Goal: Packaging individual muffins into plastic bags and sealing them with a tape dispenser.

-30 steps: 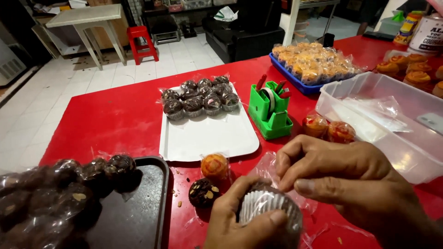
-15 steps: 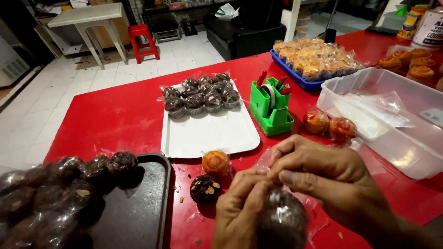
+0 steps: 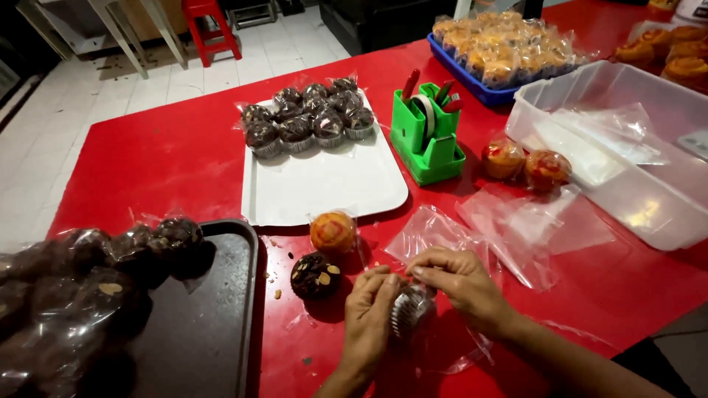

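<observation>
Both my hands close around a chocolate muffin in a silver pleated cup (image 3: 410, 308) that sits inside a clear plastic bag (image 3: 435, 234) on the red table (image 3: 162, 158). My left hand (image 3: 372, 317) grips it from the left. Opposite it, my right hand (image 3: 461, 284) pinches the plastic over the top. An unwrapped chocolate muffin with nuts (image 3: 316, 275) lies just left of my hands. Behind that one stands an orange muffin (image 3: 332, 231) in plastic.
A white tray (image 3: 324, 188) holds several wrapped chocolate muffins at its far end. A green tape dispenser (image 3: 428, 133) stands beside it. A black tray (image 3: 199, 324) at left carries wrapped dark muffins. A clear tub (image 3: 627, 191), two orange muffins (image 3: 525, 163) and a blue tray (image 3: 472, 81) lie right.
The view has pulled back and up. My hands have turned the muffin in the bag and drawn the plastic tighter around it.
</observation>
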